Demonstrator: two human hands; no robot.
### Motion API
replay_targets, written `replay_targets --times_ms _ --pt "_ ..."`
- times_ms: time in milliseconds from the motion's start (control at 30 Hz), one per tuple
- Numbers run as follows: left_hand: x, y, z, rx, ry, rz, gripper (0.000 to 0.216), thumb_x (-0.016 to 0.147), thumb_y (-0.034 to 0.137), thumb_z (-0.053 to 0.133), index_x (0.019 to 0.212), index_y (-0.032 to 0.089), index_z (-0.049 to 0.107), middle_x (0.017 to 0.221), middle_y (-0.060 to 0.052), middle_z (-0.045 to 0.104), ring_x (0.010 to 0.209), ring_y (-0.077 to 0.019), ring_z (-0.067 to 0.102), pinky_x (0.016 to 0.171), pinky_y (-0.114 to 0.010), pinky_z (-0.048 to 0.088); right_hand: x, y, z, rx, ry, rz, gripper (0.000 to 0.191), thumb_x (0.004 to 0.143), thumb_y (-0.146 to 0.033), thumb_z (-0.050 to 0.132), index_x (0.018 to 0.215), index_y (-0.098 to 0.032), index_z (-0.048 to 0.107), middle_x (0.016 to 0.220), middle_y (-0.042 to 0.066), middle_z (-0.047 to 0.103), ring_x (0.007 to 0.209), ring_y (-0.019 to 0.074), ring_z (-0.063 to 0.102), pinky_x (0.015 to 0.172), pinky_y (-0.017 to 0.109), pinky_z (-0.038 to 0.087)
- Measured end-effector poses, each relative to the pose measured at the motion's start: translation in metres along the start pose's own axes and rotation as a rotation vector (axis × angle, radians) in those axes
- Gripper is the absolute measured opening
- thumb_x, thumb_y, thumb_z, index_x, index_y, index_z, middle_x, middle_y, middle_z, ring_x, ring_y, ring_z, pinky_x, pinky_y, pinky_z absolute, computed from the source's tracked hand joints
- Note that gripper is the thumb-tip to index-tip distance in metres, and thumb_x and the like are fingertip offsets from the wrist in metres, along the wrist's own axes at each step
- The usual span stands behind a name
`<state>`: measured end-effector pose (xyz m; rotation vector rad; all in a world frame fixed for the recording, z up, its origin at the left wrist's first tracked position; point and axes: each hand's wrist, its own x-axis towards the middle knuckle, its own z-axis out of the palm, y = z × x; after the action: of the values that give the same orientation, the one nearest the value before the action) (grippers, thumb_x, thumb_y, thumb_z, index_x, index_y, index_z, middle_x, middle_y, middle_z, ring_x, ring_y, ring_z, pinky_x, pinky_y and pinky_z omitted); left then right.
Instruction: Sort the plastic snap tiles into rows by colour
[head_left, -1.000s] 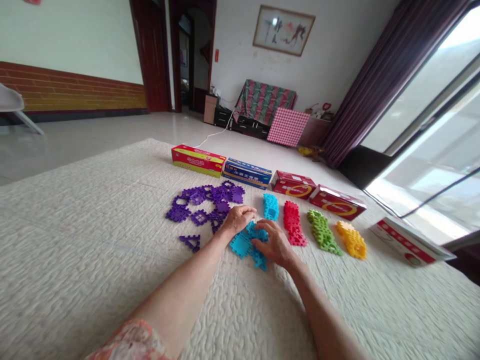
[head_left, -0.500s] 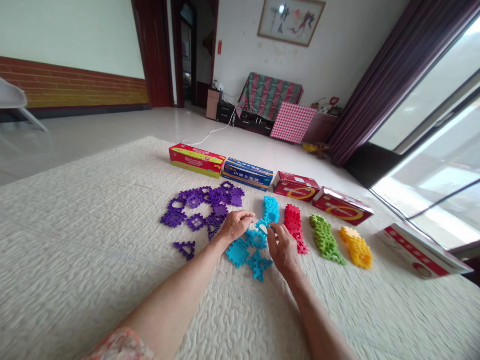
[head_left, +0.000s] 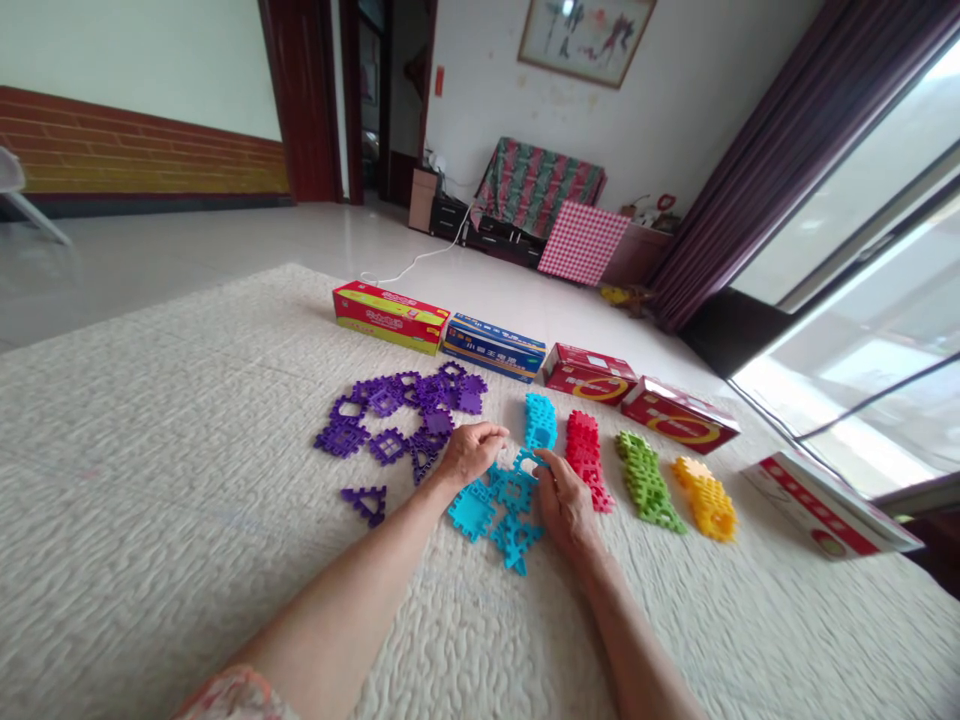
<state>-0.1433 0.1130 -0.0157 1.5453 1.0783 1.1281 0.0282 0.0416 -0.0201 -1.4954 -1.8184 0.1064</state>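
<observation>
Loose blue interlocking tiles lie on the quilted mat between my forearms, with a star-like piece nearest me. My right hand pinches the edge of a blue tile with a round opening between thumb and fingers. Just left of it, my left hand has its fingers curled together; whatever sits in them is hidden. Beyond my hands runs a neat row of blue tiles. A red row lies right beside my right hand. Purple tiles spread out left of my left hand.
Green tiles and yellow tiles lie in rows to the right. Along the far side stand a red-yellow box, a blue box and two dark red boxes. A white-red box is at far right.
The view has shifted slightly. My right hand stays at the blue tile with the round opening, which sits a little differently. My left hand has hardly moved.
</observation>
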Motion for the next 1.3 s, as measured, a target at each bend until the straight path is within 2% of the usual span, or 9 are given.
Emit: replay_targets --times_ms 167,367,500,700,933,1033,1100,1167,1300 --pt "0.000 -0.005 0.001 0.002 -0.004 0.008 0.028 0.076 0.024 0.052 0.093 0.016 0.072 0.080 -0.003 0.074 0.069 -0.0145 0.065 0.064 -0.023 0.049 0.003 0.004 0.000 -0.052 0.014 0.021 0.033 0.092 -0.029 0.039 0.116 -0.018 0.058 0.101 0.010 0.066 0.089 0.0206 0.063 0.078 0.033 0.050" --pt "0.002 -0.009 0.003 -0.028 -0.002 0.025 0.026 0.075 0.023 0.053 0.090 0.016 0.073 0.079 -0.003 0.074 0.069 -0.0152 0.066 0.065 -0.024 0.050 0.021 0.019 -0.003 -0.224 0.043 0.025 0.031 0.088 -0.030 0.045 0.113 -0.018 0.058 0.088 0.007 0.066 0.070 0.0186 0.061 0.067 0.031 0.048" --pt "0.003 -0.009 0.003 -0.025 -0.009 -0.001 0.026 0.074 0.022 0.053 0.090 0.016 0.073 0.078 -0.003 0.074 0.066 -0.0145 0.065 0.061 -0.024 0.049 0.037 0.027 -0.005 -0.307 0.070 0.025 0.024 0.087 -0.026 0.044 0.104 -0.019 0.060 0.091 0.007 0.068 0.078 0.0206 0.062 0.069 0.031 0.047" --pt "0.004 -0.014 0.003 -0.035 -0.013 -0.003 0.026 0.074 0.023 0.053 0.091 0.016 0.072 0.078 -0.004 0.073 0.061 -0.0136 0.062 0.055 -0.023 0.046 0.043 0.032 -0.001 -0.378 0.148 -0.038 0.023 0.089 -0.025 0.044 0.103 -0.021 0.060 0.104 0.010 0.062 0.092 0.0226 0.059 0.076 0.034 0.047" --pt "0.004 -0.013 0.003 -0.091 0.003 -0.038 0.026 0.072 0.024 0.054 0.089 0.016 0.072 0.076 -0.004 0.073 0.057 -0.0132 0.059 0.054 -0.024 0.045 0.046 0.032 0.003 -0.437 0.174 -0.048 0.023 0.087 -0.024 0.048 0.105 -0.019 0.061 0.108 0.011 0.060 0.099 0.0255 0.056 0.085 0.041 0.046" --pt "0.006 -0.012 0.002 -0.169 0.020 -0.079 0.027 0.070 0.025 0.054 0.089 0.015 0.071 0.076 -0.004 0.073 0.061 -0.0140 0.061 0.055 -0.024 0.046 0.045 0.028 0.002 -0.426 0.201 -0.049 0.027 0.086 -0.025 0.049 0.110 -0.018 0.059 0.112 0.012 0.059 0.101 0.0268 0.055 0.086 0.042 0.046" --pt "0.007 -0.011 0.001 -0.223 0.035 -0.107 0.027 0.070 0.025 0.054 0.088 0.014 0.071 0.075 -0.004 0.072 0.062 -0.0139 0.061 0.056 -0.023 0.046 0.043 0.021 0.002 -0.356 0.211 -0.077 0.024 0.087 -0.025 0.048 0.107 -0.019 0.060 0.109 0.011 0.060 0.101 0.0259 0.056 0.086 0.041 0.046" --pt "0.006 -0.008 0.001 -0.264 0.052 -0.139 0.027 0.069 0.025 0.053 0.087 0.014 0.071 0.074 -0.004 0.071 0.060 -0.0127 0.060 0.055 -0.022 0.046 0.039 0.010 0.002 -0.223 0.153 -0.117 0.020 0.088 -0.024 0.047 0.101 -0.020 0.061 0.102 0.009 0.062 0.094 0.0223 0.059 0.082 0.036 0.048" --pt "0.004 0.002 -0.002 -0.320 0.096 -0.173 0.026 0.069 0.026 0.054 0.085 0.014 0.070 0.073 -0.003 0.070 0.056 -0.0103 0.057 0.054 -0.021 0.044 0.033 -0.013 0.002 0.042 -0.165 -0.172 0.014 0.087 -0.024 0.050 0.092 -0.021 0.062 0.087 0.004 0.063 0.073 0.0148 0.060 0.069 0.027 0.049"
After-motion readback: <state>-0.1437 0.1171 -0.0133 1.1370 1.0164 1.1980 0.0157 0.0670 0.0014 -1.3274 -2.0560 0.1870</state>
